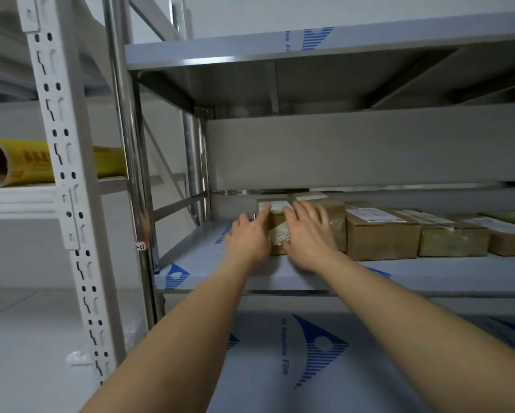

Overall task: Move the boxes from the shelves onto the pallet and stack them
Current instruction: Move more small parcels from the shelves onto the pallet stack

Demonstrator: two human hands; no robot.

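Note:
A row of brown cardboard boxes with white labels stands on the middle steel shelf [208,263]. Both my arms reach to the leftmost box [275,222]. My left hand [250,238] lies against its left front corner, fingers straight and reaching onto the top edge. My right hand [308,231] rests flat on its front and top, fingers spread. A second box [381,234] stands right beside it, then a third [453,236] and a fourth [509,236]. The pallet is not in view.
The shelf above [339,46] overhangs the boxes. A lower shelf [309,353] with blue-printed film lies under my arms. A white perforated upright [62,174] and a steel post [131,162] stand at left; a yellow film roll [26,162] lies on the left rack.

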